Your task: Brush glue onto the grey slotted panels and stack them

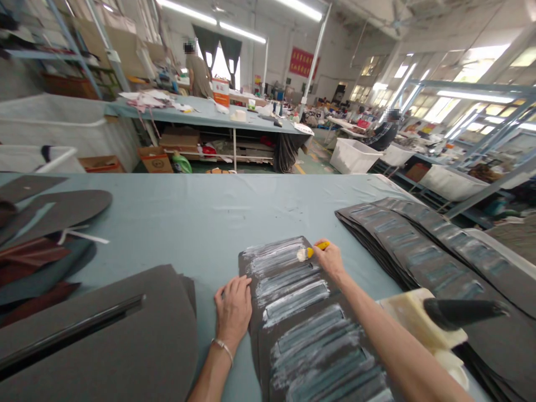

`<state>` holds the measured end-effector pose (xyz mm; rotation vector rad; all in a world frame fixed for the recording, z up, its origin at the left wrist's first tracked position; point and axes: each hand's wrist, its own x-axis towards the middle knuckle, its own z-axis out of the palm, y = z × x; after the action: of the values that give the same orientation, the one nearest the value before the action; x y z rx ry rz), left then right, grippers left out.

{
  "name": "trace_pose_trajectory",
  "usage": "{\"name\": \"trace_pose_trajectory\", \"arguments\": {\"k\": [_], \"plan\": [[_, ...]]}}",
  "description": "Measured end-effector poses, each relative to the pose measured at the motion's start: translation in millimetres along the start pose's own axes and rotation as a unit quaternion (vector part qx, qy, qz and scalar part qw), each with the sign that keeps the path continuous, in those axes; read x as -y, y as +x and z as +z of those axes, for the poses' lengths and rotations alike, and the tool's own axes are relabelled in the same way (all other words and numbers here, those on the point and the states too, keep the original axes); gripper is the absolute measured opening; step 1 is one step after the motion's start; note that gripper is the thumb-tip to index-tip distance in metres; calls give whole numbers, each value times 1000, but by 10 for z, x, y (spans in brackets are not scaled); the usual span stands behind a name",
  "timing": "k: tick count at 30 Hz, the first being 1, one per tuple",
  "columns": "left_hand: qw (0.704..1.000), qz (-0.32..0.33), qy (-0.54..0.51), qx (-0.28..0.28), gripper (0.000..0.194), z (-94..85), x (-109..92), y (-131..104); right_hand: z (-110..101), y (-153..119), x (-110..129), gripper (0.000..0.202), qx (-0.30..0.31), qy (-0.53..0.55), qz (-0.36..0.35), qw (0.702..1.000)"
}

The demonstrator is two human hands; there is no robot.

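Note:
A dark grey panel (pixel 299 298) lies in front of me, with several slots across it smeared with whitish paste. My left hand (pixel 234 304) rests flat on its left edge, fingers stretched forward. In my right hand (pixel 330 258) is a small yellow-handled brush (pixel 310 252). The brush's white-coated bristles touch the panel near its far end. Right of my forearm, a cream-coloured container (pixel 408 307) carries a black conical piece (pixel 463 312); I cannot make out what that piece is.
More smeared dark panels are stacked (pixel 393 240) on the right of the blue-green table (pixel 201 206). At the left lie large dark sheets (pixel 167 318) with a black strip (pixel 75 335), and brown pieces (pixel 36 259). Beyond stand another table (pixel 188 114) and a person (pixel 199 70).

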<state>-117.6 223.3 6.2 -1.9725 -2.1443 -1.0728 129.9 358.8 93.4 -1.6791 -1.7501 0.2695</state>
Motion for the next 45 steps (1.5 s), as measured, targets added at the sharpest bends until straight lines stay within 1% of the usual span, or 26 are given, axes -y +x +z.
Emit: {"name": "trace_pose_trajectory", "arguments": {"k": [2, 3, 4, 6, 9, 11, 13, 14, 16, 17, 19, 21, 23, 25, 27, 28, 30, 32, 34, 36, 38, 39, 41, 45], "plan": [[1000, -2, 0, -3, 28, 3, -8, -2, -174, 122, -101, 21, 4, -36, 10, 999], [1000, -2, -1, -4, 28, 5, -10, -1, -231, 142, -92, 23, 18, -35, 16, 999], [1000, -2, -2, -4, 28, 7, -9, 2, -264, 134, -47, 24, 34, -23, 23, 999], [1000, -1, -7, -2, 28, 9, 0, 9, -267, 43, 124, 24, 56, 19, 26, 998], [1000, -3, -27, -6, 29, -5, 28, 7, -141, -227, 474, 24, 78, 96, -14, 992], [999, -12, -39, -28, 31, -27, 42, -21, -1, -431, 690, 22, 108, 144, -48, 982], [999, -7, -39, -36, 32, -50, 43, -76, 147, -592, 827, 20, 136, 172, -70, 973], [999, 3, -36, -27, 30, -59, 39, -110, 208, -643, 851, 19, 144, 176, -72, 971], [999, 25, -28, 4, 26, -70, 24, -178, 272, -664, 795, 19, 154, 171, -63, 971], [999, 31, -26, 16, 26, -72, 15, -205, 266, -632, 714, 19, 157, 165, -53, 972], [999, 26, -23, 23, 26, -70, 1, -239, 172, -487, 472, 21, 152, 148, -30, 977], [999, 19, -21, 19, 26, -67, -6, -246, -2, -268, 191, 23, 118, 111, -5, 987], [999, 17, -22, 18, 25, -66, -11, -237, -190, -45, -35, 24, 64, 48, 18, 997], [1000, 15, -22, 16, 26, -68, -17, -227, -314, 107, -141, 23, 15, -24, 24, 999], [1000, 13, -21, 15, 26, -73, -26, -221, -334, 145, -126, 23, -6, -67, 0, 998], [1000, 12, -22, 15, 25, -77, -30, -221, -311, 124, -93, 23, -1, -69, -22, 997], [999, 12, -24, 17, 25, -89, -38, -227, -238, 43, -23, 25, 29, -49, -54, 997], [999, 11, -29, 20, 25, -107, -44, -237, -184, -32, 8, 25, 44, -42, -46, 997], [999, 5, -36, 22, 25, -127, -46, -237, -174, -45, 4, 25, 20, -70, -18, 997], [999, -22, -45, 15, 23, -140, -44, -207, -176, 4, 16, 25, -10, -90, -9, 996], [997, -61, -54, -3, 20, -136, -38, -133, -132, 73, 100, 26, -16, -68, -19, 997], [995, -77, -57, -15, 20, -126, -33, -80, -77, 97, 179, 26, -11, -43, -22, 999], [994, -87, -55, -32, 22, -89, -20, 42, 113, 99, 408, 26, 8, 18, -21, 1000], [997, -61, -8, -36, 28, 23, 18, 218, 682, -56, 973, 25, 72, 133, -22, 988]]}}
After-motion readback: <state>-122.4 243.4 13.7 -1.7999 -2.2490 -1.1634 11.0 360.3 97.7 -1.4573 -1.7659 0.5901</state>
